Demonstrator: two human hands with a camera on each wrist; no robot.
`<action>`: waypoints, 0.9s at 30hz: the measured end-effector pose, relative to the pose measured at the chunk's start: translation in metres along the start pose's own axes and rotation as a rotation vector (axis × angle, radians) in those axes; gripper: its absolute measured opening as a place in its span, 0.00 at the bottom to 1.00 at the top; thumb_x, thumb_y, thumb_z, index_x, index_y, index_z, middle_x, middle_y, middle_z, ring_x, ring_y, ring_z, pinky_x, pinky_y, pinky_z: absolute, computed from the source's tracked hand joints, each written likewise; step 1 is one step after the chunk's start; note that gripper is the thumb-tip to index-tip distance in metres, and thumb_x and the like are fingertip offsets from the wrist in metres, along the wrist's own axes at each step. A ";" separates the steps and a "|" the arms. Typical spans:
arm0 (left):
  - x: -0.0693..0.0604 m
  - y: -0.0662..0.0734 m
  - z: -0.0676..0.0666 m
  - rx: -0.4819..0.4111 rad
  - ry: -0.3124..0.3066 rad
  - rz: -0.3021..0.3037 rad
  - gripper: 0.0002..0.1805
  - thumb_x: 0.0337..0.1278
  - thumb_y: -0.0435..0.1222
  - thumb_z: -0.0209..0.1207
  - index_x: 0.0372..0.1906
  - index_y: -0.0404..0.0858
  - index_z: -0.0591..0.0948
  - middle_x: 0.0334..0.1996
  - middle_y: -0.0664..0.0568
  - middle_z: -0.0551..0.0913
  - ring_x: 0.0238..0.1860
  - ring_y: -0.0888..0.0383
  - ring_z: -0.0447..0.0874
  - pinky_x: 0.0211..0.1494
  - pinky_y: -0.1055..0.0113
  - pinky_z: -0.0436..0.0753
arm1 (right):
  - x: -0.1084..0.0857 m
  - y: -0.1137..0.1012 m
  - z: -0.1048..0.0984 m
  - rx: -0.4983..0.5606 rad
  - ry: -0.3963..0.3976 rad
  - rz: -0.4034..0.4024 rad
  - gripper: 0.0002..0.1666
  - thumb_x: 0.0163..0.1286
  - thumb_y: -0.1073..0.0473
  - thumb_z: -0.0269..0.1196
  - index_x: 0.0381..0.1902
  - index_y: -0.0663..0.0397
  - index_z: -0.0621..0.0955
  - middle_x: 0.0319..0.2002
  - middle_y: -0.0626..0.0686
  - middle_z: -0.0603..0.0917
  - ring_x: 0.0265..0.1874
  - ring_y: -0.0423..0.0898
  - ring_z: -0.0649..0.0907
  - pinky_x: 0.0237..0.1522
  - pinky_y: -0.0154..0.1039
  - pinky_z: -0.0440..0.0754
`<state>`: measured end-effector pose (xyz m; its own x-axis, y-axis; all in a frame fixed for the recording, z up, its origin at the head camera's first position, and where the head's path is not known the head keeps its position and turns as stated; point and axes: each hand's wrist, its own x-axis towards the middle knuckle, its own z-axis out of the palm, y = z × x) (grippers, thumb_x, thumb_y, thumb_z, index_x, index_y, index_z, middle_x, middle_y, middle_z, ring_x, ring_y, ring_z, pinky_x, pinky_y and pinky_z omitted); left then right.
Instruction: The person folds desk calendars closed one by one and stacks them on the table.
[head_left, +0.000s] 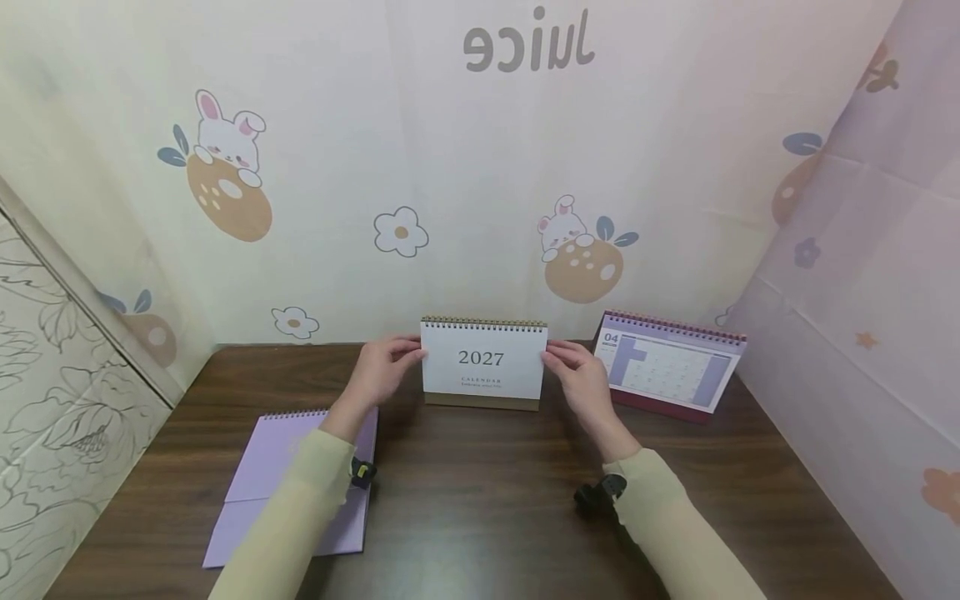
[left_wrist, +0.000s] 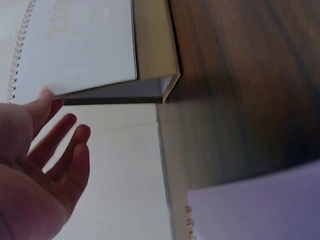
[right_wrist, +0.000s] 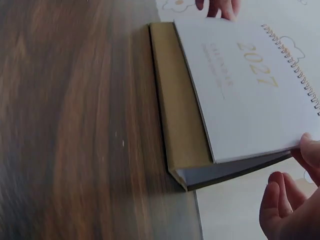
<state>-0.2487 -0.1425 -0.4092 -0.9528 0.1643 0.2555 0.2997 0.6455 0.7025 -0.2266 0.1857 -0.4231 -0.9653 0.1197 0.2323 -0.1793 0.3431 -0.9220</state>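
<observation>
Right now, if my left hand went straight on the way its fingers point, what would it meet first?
Most likely the white 2027 desk calendar: your left hand has its thumb at the calendar's left edge. Whether the other fingers would slip behind is unclear.

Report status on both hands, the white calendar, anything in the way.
Left hand, right hand: pinching opposite sides of the white calendar. Standing on the table, front reading 2027. No obstruction seen; purple calendar close by the right hand.
</observation>
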 end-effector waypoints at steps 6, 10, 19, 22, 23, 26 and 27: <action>0.002 -0.002 0.000 0.022 -0.078 0.042 0.15 0.65 0.41 0.64 0.50 0.36 0.87 0.62 0.49 0.79 0.61 0.47 0.78 0.61 0.50 0.77 | 0.004 0.004 -0.004 -0.004 -0.062 0.012 0.20 0.70 0.56 0.67 0.53 0.65 0.84 0.61 0.56 0.80 0.65 0.53 0.75 0.65 0.48 0.71; 0.001 -0.003 0.001 0.036 -0.094 0.038 0.15 0.63 0.40 0.66 0.49 0.35 0.87 0.62 0.48 0.78 0.60 0.46 0.79 0.60 0.51 0.77 | 0.005 0.005 -0.005 -0.006 -0.099 0.028 0.21 0.71 0.56 0.66 0.56 0.64 0.83 0.61 0.57 0.80 0.65 0.52 0.75 0.65 0.49 0.71; 0.000 -0.002 0.002 0.052 -0.117 0.034 0.15 0.61 0.37 0.67 0.49 0.35 0.87 0.63 0.47 0.78 0.57 0.47 0.81 0.56 0.53 0.80 | 0.002 0.012 -0.006 -0.089 -0.192 0.061 0.19 0.74 0.57 0.62 0.54 0.65 0.83 0.64 0.55 0.77 0.50 0.56 0.85 0.51 0.51 0.82; 0.000 -0.001 0.002 0.061 -0.116 0.037 0.14 0.60 0.37 0.68 0.48 0.34 0.88 0.62 0.47 0.78 0.56 0.47 0.82 0.55 0.54 0.81 | 0.002 0.014 -0.006 -0.096 -0.201 0.056 0.18 0.74 0.58 0.62 0.53 0.66 0.84 0.64 0.56 0.77 0.46 0.54 0.86 0.46 0.47 0.84; 0.000 -0.001 0.002 0.061 -0.114 0.037 0.14 0.59 0.37 0.68 0.47 0.34 0.88 0.62 0.46 0.78 0.56 0.47 0.82 0.55 0.54 0.81 | 0.002 0.014 -0.006 -0.091 -0.198 0.057 0.17 0.74 0.58 0.62 0.53 0.65 0.84 0.64 0.56 0.77 0.47 0.53 0.86 0.45 0.45 0.85; 0.000 0.000 0.002 0.062 -0.110 0.044 0.13 0.59 0.36 0.68 0.46 0.34 0.88 0.61 0.45 0.78 0.57 0.47 0.82 0.55 0.54 0.81 | 0.001 0.013 -0.005 -0.081 -0.188 0.058 0.17 0.74 0.58 0.62 0.53 0.64 0.84 0.64 0.56 0.77 0.47 0.51 0.86 0.44 0.43 0.85; 0.000 0.000 0.001 0.064 -0.111 0.044 0.13 0.59 0.36 0.68 0.46 0.34 0.88 0.61 0.45 0.78 0.57 0.47 0.81 0.55 0.54 0.81 | 0.001 0.012 -0.005 -0.077 -0.182 0.059 0.17 0.73 0.58 0.63 0.53 0.64 0.84 0.64 0.55 0.77 0.47 0.50 0.85 0.44 0.43 0.85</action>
<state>-0.2488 -0.1411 -0.4099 -0.9395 0.2723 0.2078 0.3408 0.6814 0.6477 -0.2288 0.1949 -0.4328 -0.9934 -0.0263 0.1119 -0.1128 0.4115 -0.9044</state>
